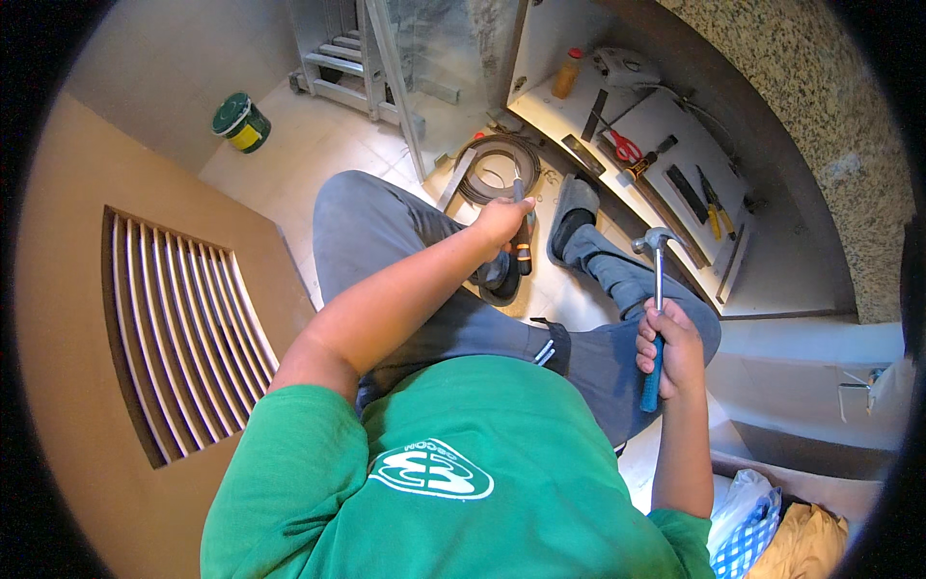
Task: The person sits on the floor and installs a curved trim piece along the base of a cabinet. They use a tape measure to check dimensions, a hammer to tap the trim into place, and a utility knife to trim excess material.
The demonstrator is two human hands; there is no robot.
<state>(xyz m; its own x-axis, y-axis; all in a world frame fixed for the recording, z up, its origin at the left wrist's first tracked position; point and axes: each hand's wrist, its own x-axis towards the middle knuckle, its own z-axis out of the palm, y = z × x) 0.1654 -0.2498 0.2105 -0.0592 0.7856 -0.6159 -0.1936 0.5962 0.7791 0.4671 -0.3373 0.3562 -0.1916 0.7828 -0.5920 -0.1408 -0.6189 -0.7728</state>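
My left hand (502,222) is closed around a slim hand tool with a black-and-orange handle (524,259). A narrow shaft rises above the fingers toward a coil of dark edging strip (499,166) on the floor; the tool's exact kind is unclear. In my right hand (672,347) is a claw hammer (659,275), gripped by its blue handle, its metal head pointing up and away from me. That hammer is held over my bent right leg, close to the open cabinet (675,246). The two hands are well apart.
Inside the cabinet lie red-handled scissors (625,148), yellow-handled pliers (715,220), a bottle (567,74) and several dark strips. A stepladder (352,68) and a green bucket (241,124) stand farther off. A louvred door panel (183,328) is at left; bags (748,526) lie lower right.
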